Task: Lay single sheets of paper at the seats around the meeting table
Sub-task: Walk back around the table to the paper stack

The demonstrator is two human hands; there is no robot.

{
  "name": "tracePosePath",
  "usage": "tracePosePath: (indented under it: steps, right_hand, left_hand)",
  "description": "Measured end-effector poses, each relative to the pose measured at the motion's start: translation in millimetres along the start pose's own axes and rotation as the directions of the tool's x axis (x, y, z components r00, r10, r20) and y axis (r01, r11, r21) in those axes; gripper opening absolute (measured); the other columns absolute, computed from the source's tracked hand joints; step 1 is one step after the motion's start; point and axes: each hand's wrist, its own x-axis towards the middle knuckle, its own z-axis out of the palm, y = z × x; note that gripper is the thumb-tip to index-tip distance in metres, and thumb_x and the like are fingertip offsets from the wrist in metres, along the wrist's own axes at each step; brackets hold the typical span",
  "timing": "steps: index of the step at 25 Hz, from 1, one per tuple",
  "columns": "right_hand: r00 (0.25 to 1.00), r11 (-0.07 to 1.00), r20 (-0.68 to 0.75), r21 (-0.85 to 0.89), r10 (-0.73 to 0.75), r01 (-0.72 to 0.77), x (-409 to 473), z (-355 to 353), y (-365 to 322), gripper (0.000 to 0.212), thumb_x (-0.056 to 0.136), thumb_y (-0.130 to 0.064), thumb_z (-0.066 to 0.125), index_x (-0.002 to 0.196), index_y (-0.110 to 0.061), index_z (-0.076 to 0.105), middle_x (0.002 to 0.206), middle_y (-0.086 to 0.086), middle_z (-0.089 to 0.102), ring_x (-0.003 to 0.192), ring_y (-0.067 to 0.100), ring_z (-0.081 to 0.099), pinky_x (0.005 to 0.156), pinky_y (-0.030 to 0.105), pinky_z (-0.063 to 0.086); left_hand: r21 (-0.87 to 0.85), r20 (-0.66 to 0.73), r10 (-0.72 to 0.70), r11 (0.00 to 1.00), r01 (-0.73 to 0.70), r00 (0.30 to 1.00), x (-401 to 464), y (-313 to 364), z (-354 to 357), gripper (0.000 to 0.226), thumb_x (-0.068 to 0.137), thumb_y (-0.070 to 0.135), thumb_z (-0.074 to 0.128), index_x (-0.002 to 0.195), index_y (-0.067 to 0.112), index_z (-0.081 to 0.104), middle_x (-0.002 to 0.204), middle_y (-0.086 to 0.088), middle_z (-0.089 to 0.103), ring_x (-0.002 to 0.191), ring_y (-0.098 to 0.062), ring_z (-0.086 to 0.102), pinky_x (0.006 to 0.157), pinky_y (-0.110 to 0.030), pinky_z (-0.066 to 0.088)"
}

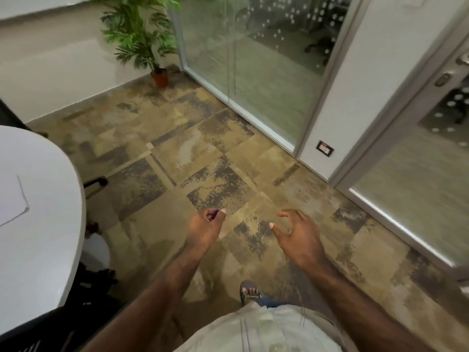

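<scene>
Hands carry no paper now, left hand (206, 224) curled around something small and purple, right hand (295, 231) loosely spread, one white paper sheet (11, 199) lying on the rounded white meeting table (50, 250), so more sheets look needed next.

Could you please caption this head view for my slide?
Empty hands, left and right, over patterned carpet; one white paper sheet on the rounded white table.

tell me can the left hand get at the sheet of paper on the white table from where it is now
Probably yes. The left hand hangs over the carpet, off the white table, and the sheet of paper lies further to its left. Nothing stands between them, though it seems to pinch something small and purple.
</scene>
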Motion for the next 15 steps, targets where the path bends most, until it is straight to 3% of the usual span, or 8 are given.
tracePosePath:
  steps: [2, 6, 15]
  right_hand:
    - [0.999, 0.999, 0.026, -0.008, -0.035, 0.036, 35.0, -5.5, 0.1, 0.043, 0.098, -0.051, 0.069, 0.134, -0.026, 0.068, 0.138, -0.004, 0.068, 0.131, 0.020, 0.059, 0.113, 0.045, 0.046]
    - [0.994, 0.997, 0.073, 0.013, -0.078, 0.077, 102.7, -8.4, -16.2, 0.045, 0.099, -0.051, 0.070, 0.135, -0.025, 0.067, 0.140, -0.003, 0.067, 0.133, 0.022, 0.059, 0.116, 0.049, 0.045]
    - [0.979, 0.986, 0.120, 0.062, -0.162, 0.156, 250.2, 43.6, -83.2, 0.043, 0.097, -0.050, 0.073, 0.130, -0.022, 0.070, 0.132, -0.002, 0.072, 0.125, 0.022, 0.064, 0.109, 0.048, 0.052]
  left_hand:
    - [0.011, -0.034, -0.014, 1.000, 0.014, 0.999, 20.6, 15.1, 1.8, 0.034, 0.096, 0.055, 0.066, 0.104, 0.023, 0.073, 0.083, 0.013, 0.072, 0.069, -0.003, 0.066, 0.047, -0.017, 0.042]
    - [0.020, -0.083, -0.026, 0.999, 0.028, 0.996, 69.2, 37.8, -4.2, 0.035, 0.094, 0.058, 0.067, 0.102, 0.025, 0.073, 0.086, 0.013, 0.074, 0.072, -0.004, 0.068, 0.054, -0.020, 0.045]
    - [0.038, -0.150, -0.051, 0.998, 0.057, 0.987, 212.4, 51.3, -32.4, 0.027, 0.094, 0.056, 0.065, 0.097, 0.030, 0.071, 0.079, 0.017, 0.071, 0.068, 0.007, 0.064, 0.049, -0.014, 0.043]
